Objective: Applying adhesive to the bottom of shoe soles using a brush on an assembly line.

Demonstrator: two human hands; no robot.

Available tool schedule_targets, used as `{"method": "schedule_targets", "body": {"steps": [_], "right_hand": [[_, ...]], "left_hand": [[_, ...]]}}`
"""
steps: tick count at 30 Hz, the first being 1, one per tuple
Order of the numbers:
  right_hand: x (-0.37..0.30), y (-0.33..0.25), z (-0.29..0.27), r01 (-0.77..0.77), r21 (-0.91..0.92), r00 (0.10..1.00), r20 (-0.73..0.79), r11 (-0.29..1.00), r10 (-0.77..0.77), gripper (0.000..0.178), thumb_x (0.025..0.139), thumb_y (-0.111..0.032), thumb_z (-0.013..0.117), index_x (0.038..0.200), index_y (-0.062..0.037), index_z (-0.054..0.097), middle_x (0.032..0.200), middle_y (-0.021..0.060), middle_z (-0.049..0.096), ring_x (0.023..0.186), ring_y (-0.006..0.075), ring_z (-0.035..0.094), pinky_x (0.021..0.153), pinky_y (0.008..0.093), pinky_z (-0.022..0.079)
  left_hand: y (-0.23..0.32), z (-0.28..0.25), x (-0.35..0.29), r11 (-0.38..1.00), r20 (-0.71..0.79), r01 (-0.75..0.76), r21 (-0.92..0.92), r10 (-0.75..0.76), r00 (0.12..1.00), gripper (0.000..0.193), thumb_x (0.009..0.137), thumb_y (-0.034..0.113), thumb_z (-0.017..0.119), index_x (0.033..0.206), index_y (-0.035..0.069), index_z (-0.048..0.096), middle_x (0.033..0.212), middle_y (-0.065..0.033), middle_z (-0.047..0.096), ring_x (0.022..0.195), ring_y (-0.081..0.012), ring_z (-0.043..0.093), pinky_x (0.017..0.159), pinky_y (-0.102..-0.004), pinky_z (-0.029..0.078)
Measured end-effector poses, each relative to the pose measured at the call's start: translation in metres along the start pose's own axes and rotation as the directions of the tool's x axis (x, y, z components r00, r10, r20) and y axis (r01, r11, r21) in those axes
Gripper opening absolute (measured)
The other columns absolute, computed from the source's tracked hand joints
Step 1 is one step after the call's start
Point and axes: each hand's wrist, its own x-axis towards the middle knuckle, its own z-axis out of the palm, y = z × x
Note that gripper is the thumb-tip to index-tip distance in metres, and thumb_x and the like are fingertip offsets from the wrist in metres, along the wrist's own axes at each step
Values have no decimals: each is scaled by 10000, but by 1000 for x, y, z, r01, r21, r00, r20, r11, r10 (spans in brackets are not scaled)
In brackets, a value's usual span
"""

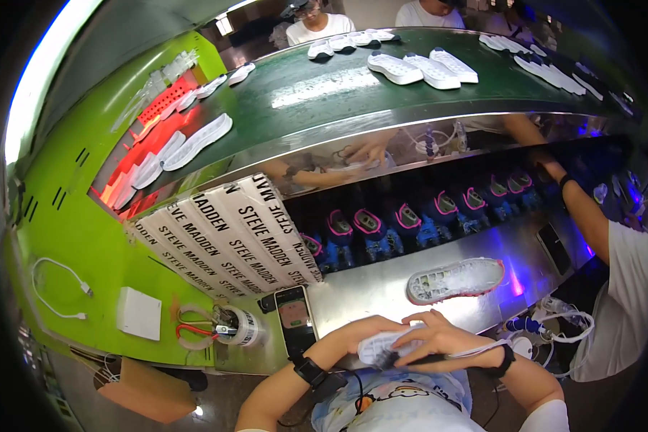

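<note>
A white shoe sole (pixel 371 351) is held low in front of me by my left hand (pixel 376 328), its fingers closed on the far side. My right hand (pixel 439 338) is closed around what looks like a brush (pixel 386 359); its dark bristles meet the sole's inner face, and a pale handle runs back toward my wrist. Just beyond my hands, another sole (pixel 456 280) lies on the metal ledge (pixel 367 284), its gridded inside facing up and a reddish rim showing.
Behind the ledge stands a row of dark shoe uppers (pixel 368 223) with pink edging. A green conveyor belt (pixel 295 122) carries several white soles. At left are a printed carton (pixel 230 237), a phone (pixel 295 320) and a tub (pixel 245 327). A co-worker's arm (pixel 583 209) reaches in at right.
</note>
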Motion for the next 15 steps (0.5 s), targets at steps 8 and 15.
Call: {"method": "schedule_targets", "body": {"steps": [8, 15], "right_hand": [[-19, 8, -8, -38, 938, 750, -201, 345, 630, 276, 769, 42, 651, 1044, 69, 662, 1136, 218, 632, 1037, 231, 618, 948, 319, 464], [-5, 0, 7, 100, 993, 685, -113, 60, 720, 314, 834, 31, 566, 1142, 80, 600, 1211, 211, 589, 1071, 243, 602, 954, 339, 469]], "left_hand": [[-68, -12, -104, 680, -559, -496, 540, 730, 392, 338, 979, 260, 411, 1057, -44, 538, 1219, -188, 582, 1000, -305, 576, 921, -390, 430], [-119, -42, -108, 268, -287, 247, 931, 957, 46, 145, 884, 112, 489, 954, -10, 525, 1300, -145, 552, 940, -295, 396, 910, -395, 330]]}}
